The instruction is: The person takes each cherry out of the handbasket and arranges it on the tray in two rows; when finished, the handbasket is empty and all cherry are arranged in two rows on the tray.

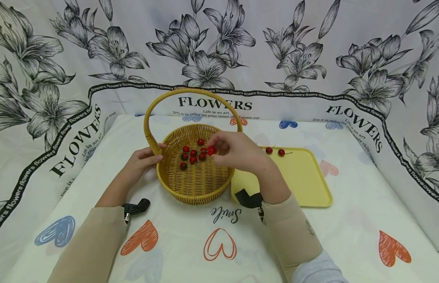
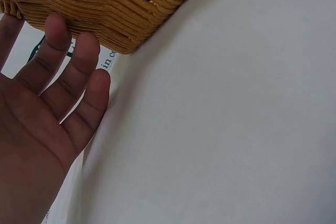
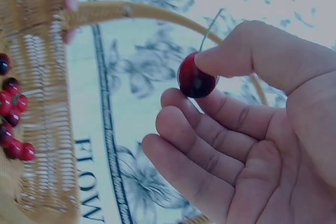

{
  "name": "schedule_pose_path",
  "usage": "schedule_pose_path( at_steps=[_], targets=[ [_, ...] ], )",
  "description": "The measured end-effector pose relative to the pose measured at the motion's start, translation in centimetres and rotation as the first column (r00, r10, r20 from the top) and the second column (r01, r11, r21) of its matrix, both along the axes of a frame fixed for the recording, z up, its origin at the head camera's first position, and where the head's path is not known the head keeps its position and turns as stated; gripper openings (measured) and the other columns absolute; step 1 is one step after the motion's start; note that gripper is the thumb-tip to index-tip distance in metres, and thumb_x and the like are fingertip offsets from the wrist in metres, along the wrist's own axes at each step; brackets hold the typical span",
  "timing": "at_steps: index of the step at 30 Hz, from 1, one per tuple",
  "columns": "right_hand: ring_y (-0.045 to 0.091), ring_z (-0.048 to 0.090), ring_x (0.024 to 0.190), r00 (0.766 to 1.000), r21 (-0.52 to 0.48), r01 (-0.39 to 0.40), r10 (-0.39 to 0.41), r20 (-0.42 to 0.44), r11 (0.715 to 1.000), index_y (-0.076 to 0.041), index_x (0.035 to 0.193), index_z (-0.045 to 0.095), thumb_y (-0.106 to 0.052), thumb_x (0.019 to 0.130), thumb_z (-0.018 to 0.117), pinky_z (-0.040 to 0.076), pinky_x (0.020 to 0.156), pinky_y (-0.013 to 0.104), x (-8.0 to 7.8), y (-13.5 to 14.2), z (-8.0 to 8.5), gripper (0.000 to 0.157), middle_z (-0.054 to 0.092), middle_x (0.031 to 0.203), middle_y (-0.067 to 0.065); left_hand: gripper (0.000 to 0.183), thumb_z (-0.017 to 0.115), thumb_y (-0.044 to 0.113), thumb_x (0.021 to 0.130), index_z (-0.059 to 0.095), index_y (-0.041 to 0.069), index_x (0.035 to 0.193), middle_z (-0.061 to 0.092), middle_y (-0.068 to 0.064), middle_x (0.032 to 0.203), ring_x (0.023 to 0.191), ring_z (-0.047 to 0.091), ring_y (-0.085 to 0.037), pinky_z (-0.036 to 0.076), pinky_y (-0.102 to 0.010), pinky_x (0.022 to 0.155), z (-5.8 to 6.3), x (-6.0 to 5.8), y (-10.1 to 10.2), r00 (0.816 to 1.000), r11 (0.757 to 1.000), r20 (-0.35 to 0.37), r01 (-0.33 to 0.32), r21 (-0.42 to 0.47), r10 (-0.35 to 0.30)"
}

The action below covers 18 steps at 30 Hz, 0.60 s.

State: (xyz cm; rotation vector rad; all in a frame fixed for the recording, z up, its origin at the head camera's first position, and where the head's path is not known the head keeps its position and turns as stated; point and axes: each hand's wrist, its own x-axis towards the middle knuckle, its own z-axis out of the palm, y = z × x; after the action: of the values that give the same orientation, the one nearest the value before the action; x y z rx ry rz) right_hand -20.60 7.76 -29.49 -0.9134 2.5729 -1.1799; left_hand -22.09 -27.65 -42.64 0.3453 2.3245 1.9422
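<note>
A yellow-brown wicker basket [image 1: 194, 192] with a tall arched handle stands on the table, several red cherries [image 1: 193, 153] lying inside. At its left side my left hand [image 1: 143, 159] holds the rim by the base of the handle. The left wrist view has that hand's other fingers [image 2: 79, 80] spread loosely beside the woven wall. Over the basket's right side, my right hand [image 1: 237, 151] pinches one cherry [image 3: 197, 76] between thumb and forefinger. Its green stem points up, and the remaining fingers are relaxed below it.
To the right of the basket lies a yellow tray [image 1: 304, 181], partly behind my right forearm. A few cherries [image 1: 281, 152] lie near its far edge. A white cloth [image 1: 184, 243] with printed hearts covers the table, and a flower-printed curtain [image 1: 127, 94] hangs behind.
</note>
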Motion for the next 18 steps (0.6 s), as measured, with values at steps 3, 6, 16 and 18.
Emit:
schedule_pose_path(
  at_steps=[3, 6, 16, 18],
  targets=[
    [0.021, 0.061, 0.088, 1.0, -0.052, 0.001, -0.001, 0.006, 0.999, -0.013, 0.112, 0.068, -0.01, 0.088, 0.072, 0.054, 0.078, 0.036, -0.1, 1.3, 0.6, 0.024, 0.067, 0.096, 0.002, 0.044, 0.062, 0.021, 0.104, 0.055, 0.0, 0.143, 0.054, -0.012, 0.146, 0.121, 0.055, -0.016, 0.05, -0.023, 0.09, -0.1, -0.1, 0.0, 1.0, 1.0, -0.001, 0.002, 0.003, -0.002],
    [0.022, 0.061, 0.09, 1.0, -0.092, 0.007, -0.006, 0.015, 0.996, -0.009, 0.113, 0.067, -0.009, 0.09, 0.073, 0.054, 0.078, 0.036, -0.2, 2.5, 1.0, 0.024, 0.067, 0.097, 0.005, 0.045, 0.062, 0.021, 0.105, 0.055, -0.001, 0.143, 0.053, -0.013, 0.147, 0.122, 0.055, -0.016, 0.05, -0.023, 0.091, -0.2, -0.1, -0.1, 1.0, 1.0, -0.002, 0.002, 0.001, -0.002],
    [0.029, 0.064, 0.078, 0.991, -0.168, 0.129, -0.12, 0.061, 0.977, -0.007, 0.118, 0.066, -0.01, 0.095, 0.069, 0.054, 0.062, 0.036, -0.9, 7.0, 1.9, 0.023, 0.068, 0.1, 0.011, 0.044, 0.062, 0.02, 0.104, 0.056, 0.0, 0.143, 0.056, -0.011, 0.145, 0.12, 0.055, -0.015, 0.05, -0.023, 0.09, -0.2, -0.1, -0.1, 1.0, 1.0, -0.007, -0.003, 0.003, 0.003],
    [0.028, 0.064, 0.078, 0.984, -0.159, 0.176, -0.17, 0.049, 0.972, -0.009, 0.118, 0.067, -0.013, 0.095, 0.07, 0.051, 0.058, 0.036, -1.1, 7.9, 1.9, 0.023, 0.068, 0.1, 0.01, 0.043, 0.062, 0.019, 0.104, 0.056, 0.0, 0.142, 0.056, -0.011, 0.145, 0.12, 0.055, -0.015, 0.05, -0.023, 0.09, -0.2, -0.1, -0.1, 1.0, 1.0, -0.008, -0.003, 0.005, 0.003]
  ],
)
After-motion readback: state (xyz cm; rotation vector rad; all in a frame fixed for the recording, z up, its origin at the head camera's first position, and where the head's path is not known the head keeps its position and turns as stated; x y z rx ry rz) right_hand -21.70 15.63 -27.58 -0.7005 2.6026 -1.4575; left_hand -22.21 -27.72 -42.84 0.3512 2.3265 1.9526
